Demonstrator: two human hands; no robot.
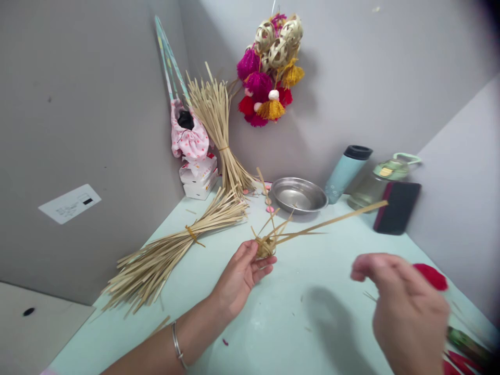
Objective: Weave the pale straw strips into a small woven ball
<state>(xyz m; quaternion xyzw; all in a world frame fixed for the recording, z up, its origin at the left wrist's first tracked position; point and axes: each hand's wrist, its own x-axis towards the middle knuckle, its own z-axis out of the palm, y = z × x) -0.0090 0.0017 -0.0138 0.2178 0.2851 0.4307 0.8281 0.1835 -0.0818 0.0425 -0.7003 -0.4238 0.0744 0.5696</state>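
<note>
My left hand (248,271) pinches a small, partly woven ball of pale plant strips (266,247) between thumb and fingers, above the table. Loose strip ends fan out from it. The longest strip (336,219) reaches far to the right, its tip in front of the dark phone. On the right, my right hand (406,302) is raised and slightly blurred, its fingers curled and pressed together. Nothing shows in its fingers, and it is apart from the ball and its strips.
Bundles of strips, one lying (179,250), one upright (221,135), are at left. Behind stand a metal bowl (299,194), blue tumbler (346,174), green-lidded bottle (371,190) and phone (397,208). Tasselled woven balls (273,67) hang on the wall. Red yarn (432,276) lies at right.
</note>
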